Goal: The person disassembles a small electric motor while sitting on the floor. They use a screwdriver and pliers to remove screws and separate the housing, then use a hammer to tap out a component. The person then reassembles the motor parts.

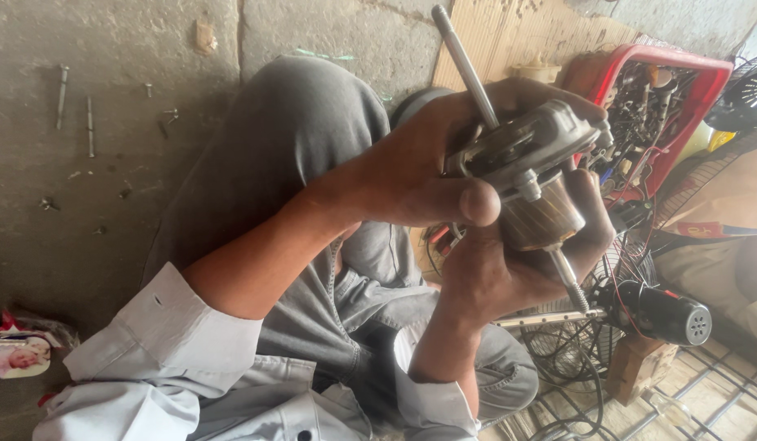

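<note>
Near the centre right of the frame, both hands grip one small grey metal fan motor with copper windings and a long steel shaft (525, 175). The left hand (411, 175) wraps its housing from above, thumb pressed on the rim; the right hand (497, 273) cups it from below, fingers curled shut. The step looks like taking the motor apart or inspecting it; next comes a steady grip. At upper left, two long bolts (61, 95) lie on the concrete floor (109, 204).

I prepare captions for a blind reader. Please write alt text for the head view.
Two hands hold a small motor with a long shaft: left hand grips its top, right hand cups it below. Screws lie on the concrete floor; a red crate stands behind.
</note>
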